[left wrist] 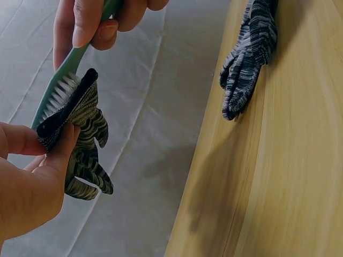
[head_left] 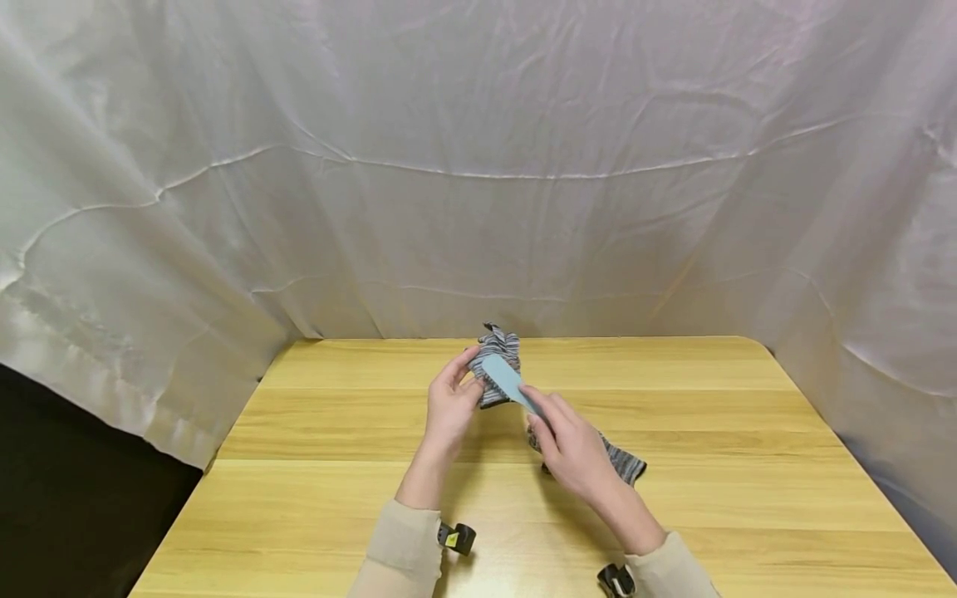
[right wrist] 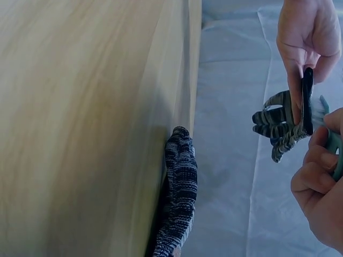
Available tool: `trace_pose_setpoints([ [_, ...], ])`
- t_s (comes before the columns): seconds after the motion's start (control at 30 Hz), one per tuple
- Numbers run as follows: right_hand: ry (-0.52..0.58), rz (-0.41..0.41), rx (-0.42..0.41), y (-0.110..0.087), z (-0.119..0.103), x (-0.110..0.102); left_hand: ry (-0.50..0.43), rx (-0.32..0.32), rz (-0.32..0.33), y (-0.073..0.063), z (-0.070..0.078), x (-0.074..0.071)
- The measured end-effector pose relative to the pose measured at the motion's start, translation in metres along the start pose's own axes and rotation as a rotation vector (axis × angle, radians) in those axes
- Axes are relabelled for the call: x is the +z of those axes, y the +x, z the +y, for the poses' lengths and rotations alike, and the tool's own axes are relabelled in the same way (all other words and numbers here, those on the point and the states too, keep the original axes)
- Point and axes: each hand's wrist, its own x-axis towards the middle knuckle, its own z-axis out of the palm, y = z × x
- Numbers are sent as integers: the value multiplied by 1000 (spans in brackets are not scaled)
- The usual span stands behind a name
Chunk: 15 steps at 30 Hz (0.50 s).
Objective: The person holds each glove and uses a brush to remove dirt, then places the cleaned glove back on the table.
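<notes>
My left hand [head_left: 452, 404] pinches a grey-and-black knitted glove [left wrist: 88, 139] near its dark cuff and holds it up above the table's far part. In my right hand [head_left: 574, 444] is the handle of a light blue-green brush [head_left: 503, 375] with white bristles. Those bristles lie against the held glove close to its cuff, as the left wrist view shows. A second knitted glove [left wrist: 249, 59] of the same pattern lies on the table; in the head view my right hand and forearm partly cover it.
The wooden table [head_left: 314, 498] has light planks and a rounded far right corner. Pale grey curtain cloth [head_left: 478, 232] hangs behind it and along both sides. Each wrist wears a black camera [head_left: 458, 538] on a band. A dark area [head_left: 75, 482] is at the lower left.
</notes>
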Motion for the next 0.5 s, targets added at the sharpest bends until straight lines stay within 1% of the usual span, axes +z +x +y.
trace_pose_setpoints([
  [0.17,7,-1,28,1,0,-1,4,-1,-3,0,0,0],
  [0.3,15,13,13,1,2,-1,20,-4,3,0,0,0],
  [0.4,47,36,8,1,2,-2,18,-14,3,0,0,0],
  [0.5,80,82,8,1,4,-3,10,-22,0,0,1,0],
])
